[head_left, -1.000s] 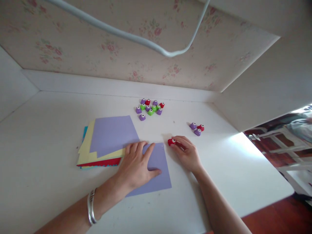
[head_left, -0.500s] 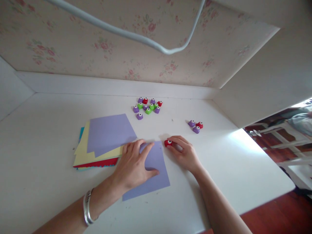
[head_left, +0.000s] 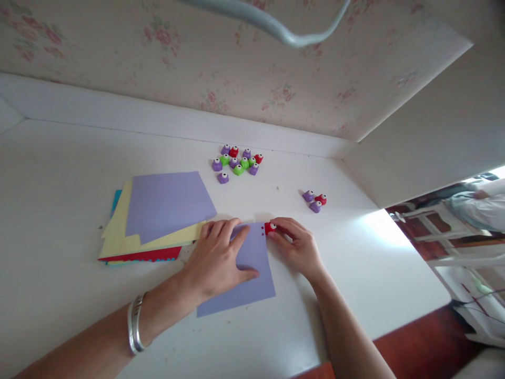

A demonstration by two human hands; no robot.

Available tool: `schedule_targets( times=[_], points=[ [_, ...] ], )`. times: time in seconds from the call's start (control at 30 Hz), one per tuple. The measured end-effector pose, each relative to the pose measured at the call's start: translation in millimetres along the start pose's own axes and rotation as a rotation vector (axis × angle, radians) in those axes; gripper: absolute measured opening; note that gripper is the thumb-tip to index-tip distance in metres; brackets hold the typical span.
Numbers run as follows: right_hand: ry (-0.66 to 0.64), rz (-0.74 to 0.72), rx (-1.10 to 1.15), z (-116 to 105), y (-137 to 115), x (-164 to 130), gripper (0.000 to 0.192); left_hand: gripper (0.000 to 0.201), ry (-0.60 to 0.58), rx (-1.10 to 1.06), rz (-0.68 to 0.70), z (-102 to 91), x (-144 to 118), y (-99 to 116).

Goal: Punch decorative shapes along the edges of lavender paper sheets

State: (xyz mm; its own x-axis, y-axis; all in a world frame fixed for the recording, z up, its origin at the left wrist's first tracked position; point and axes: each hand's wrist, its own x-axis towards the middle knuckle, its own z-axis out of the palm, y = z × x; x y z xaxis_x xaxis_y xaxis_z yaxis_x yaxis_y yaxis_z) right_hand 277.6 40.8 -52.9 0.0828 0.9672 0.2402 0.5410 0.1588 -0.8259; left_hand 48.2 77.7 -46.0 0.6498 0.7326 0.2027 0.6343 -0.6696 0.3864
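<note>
Red punch (head_left: 270, 228) now slid onto upper-right edge of purple sheet (head_left: 252, 268), frame centre; small holes visible beside it. Right hand (head_left: 296, 247) fingers pinching punch. Left hand (head_left: 216, 260) fingers spread flat, pinning sheet to table (head_left: 59, 173) against shifting.
</note>
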Motion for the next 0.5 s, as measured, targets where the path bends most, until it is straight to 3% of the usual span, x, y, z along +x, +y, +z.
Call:
schedule_targets(
  times=[0.5],
  points=[
    [-0.019,-0.033,-0.020,-0.5,-2.5,-0.5,0.020,0.088,0.010,-0.013,-0.011,1.2,-2.0,-2.6]
  ],
)
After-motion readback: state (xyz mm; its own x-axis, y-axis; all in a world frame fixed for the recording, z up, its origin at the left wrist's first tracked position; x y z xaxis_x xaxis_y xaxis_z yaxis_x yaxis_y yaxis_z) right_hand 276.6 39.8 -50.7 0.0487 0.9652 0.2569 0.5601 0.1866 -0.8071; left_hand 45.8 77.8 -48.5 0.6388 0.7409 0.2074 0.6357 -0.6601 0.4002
